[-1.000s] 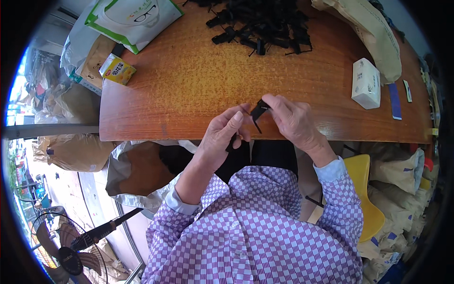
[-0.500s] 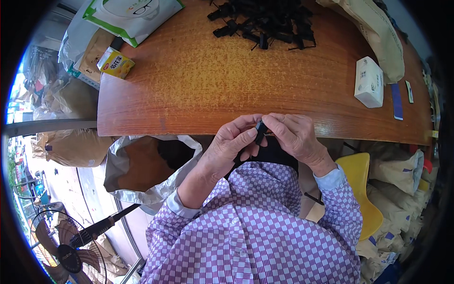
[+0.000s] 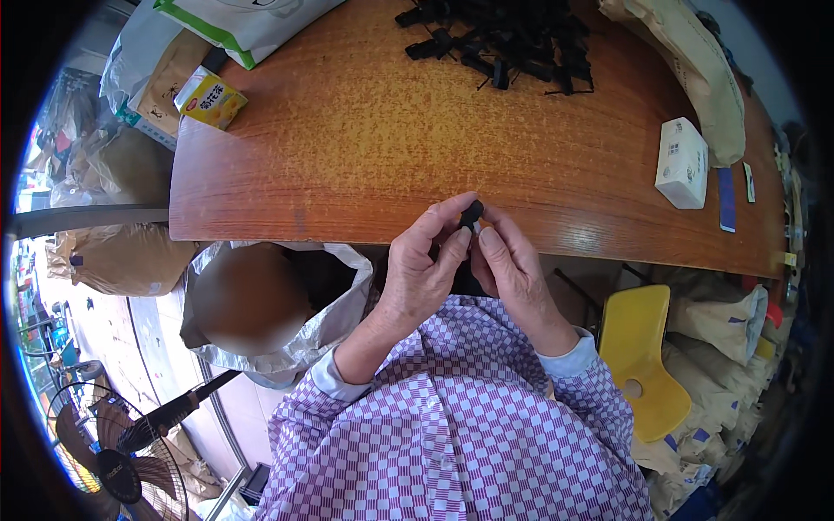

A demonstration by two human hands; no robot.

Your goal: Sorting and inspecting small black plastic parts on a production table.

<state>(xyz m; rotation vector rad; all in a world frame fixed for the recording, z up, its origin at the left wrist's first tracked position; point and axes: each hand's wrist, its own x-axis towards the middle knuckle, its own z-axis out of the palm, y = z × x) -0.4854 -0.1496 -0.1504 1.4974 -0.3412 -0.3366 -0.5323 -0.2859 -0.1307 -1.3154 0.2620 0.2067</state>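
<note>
A small black plastic part (image 3: 472, 214) is held up just off the table's near edge. My left hand (image 3: 426, 260) is closed round it, with the thumb and index finger pinching its sides. From the other side my right hand (image 3: 511, 265) meets it, thumb and fingertips pressed together at its lower end. The fingers cover much of the part, so its full shape is hidden. On the far side of the table lies a heap of similar black parts (image 3: 512, 43), some with thin pin-like ends sticking out.
The brown wooden table (image 3: 347, 148) bears a yellow carton (image 3: 210, 98), a white tissue pack (image 3: 682, 163) and a paper sack (image 3: 686, 69). An open white sack (image 3: 343, 304) stands below its near edge at left. A fan (image 3: 117, 473) and a yellow chair (image 3: 638, 360) flank me.
My right hand has swung lower and inward, its fingers shifting from the part's top to its lower end. The part now stands more upright. The whole view has shifted slightly.
</note>
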